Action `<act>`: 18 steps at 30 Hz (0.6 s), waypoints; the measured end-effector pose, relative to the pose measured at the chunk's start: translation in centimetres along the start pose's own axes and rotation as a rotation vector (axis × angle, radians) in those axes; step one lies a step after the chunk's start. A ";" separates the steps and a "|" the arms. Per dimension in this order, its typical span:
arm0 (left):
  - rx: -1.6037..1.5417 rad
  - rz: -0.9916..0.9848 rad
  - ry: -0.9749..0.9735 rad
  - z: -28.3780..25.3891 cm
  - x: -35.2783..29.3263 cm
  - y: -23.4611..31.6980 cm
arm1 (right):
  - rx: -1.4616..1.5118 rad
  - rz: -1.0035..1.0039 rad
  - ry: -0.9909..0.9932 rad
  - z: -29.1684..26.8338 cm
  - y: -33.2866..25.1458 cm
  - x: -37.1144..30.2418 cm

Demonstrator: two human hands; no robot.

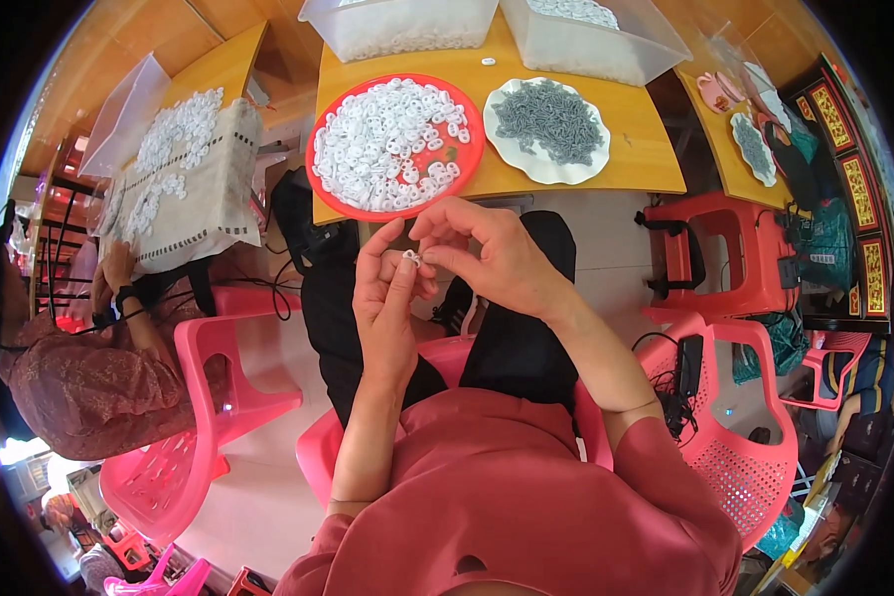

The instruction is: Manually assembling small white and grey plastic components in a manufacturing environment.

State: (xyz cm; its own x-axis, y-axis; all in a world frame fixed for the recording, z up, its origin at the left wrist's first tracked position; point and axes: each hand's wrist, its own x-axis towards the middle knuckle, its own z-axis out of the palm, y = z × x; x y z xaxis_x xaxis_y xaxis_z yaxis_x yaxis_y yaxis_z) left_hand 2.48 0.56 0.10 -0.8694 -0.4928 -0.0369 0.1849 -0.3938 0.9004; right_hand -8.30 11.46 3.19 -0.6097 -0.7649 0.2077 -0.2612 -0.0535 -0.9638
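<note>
Above my lap, my left hand [387,293] pinches a small white plastic piece with holes [411,255] between thumb and finger. My right hand [489,253] comes in from the right, thumb and forefinger pressed together right beside that piece; whatever sits between them is too small to make out. Just beyond my hands, a round red tray [425,211] holds a heap of similar white pieces [382,139]. To its right, a scalloped white plate [536,177] carries a pile of small grey pieces [551,121].
Two clear plastic bins [402,35] [606,45] of white pieces stand at the back of the yellow table [636,149]. On the left, a person [99,387] sits by a cloth-covered table [223,189] with more white pieces. Pink chairs [209,397] and red stools [715,253] flank me.
</note>
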 end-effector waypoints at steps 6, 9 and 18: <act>0.053 0.036 0.001 -0.1 0.1 0.0 | -0.033 0.027 -0.017 0.1 -0.3 0.0; 0.055 0.038 0.001 0.0 0.1 0.0 | -0.042 0.016 -0.004 0.0 -0.2 0.1; 0.061 0.044 0.006 0.0 0.1 -0.1 | -0.029 0.016 -0.009 0.1 0.1 0.0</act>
State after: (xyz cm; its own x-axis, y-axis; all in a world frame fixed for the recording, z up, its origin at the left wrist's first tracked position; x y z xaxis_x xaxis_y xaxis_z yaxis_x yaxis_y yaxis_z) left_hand 2.33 0.57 -0.03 -0.8580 -0.5136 0.0010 0.1949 -0.3238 0.9258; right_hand -8.28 11.42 3.07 -0.6073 -0.7713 0.1906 -0.2733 -0.0224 -0.9617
